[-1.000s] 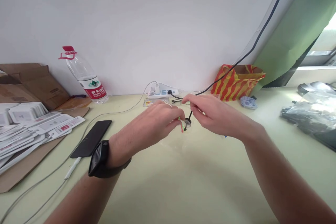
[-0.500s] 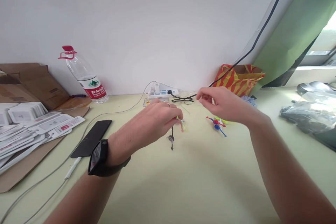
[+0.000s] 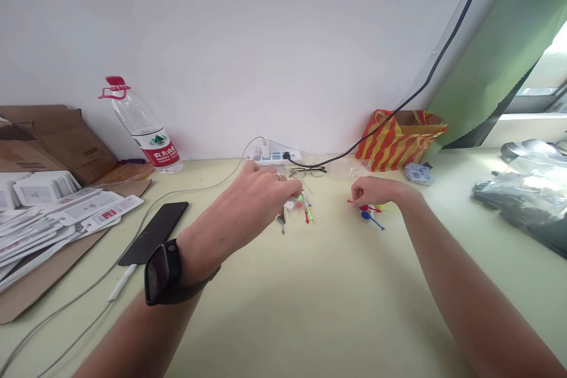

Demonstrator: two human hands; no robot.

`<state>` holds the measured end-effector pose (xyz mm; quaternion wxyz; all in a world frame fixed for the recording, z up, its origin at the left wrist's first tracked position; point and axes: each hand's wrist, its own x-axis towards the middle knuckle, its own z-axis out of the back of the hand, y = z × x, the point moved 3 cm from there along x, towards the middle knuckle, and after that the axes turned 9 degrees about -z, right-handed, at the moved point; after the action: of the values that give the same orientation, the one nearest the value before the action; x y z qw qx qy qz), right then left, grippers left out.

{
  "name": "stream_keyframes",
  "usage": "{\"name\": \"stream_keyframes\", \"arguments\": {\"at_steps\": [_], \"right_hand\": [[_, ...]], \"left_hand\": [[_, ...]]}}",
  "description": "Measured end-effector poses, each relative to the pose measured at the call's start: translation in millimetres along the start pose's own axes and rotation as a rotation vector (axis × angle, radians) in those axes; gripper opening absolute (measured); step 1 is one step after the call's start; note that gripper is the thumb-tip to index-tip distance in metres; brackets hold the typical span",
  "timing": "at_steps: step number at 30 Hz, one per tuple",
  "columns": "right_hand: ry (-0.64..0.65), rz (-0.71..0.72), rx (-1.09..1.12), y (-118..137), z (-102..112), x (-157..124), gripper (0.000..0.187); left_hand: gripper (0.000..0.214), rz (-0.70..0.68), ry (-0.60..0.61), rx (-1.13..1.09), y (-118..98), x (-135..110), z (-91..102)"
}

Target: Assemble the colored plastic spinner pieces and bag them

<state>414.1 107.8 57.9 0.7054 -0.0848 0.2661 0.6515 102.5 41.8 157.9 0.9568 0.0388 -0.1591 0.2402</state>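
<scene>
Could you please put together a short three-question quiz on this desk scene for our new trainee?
1. True or false: the black wristwatch sits on the left wrist.
2. Which lies nearest the right hand? A) the clear plastic water bottle with red cap B) the small blue plastic pin C) the black smartphone
3. Fill in: the left hand pinches a bunch of small coloured ____ above the pale green tabletop.

Key: 1 true; 2 B; 3 pins.
</scene>
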Motion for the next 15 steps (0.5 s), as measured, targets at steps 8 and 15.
{"name": "stream_keyframes", "arguments": {"at_steps": [8,15], "right_hand": [[-0.012,-0.008,0.016,2.7,-5.1,11.9,0.013],[-0.050,0.035,0.056,4.6,13.5,-10.8,0.020]], "left_hand": [[0.034,-0.050,0.123,0.102,-14.8,-7.6,1.7],[0.030,-0.114,0.153,-0.034,-25.2,-4.2,-13.9]]}}
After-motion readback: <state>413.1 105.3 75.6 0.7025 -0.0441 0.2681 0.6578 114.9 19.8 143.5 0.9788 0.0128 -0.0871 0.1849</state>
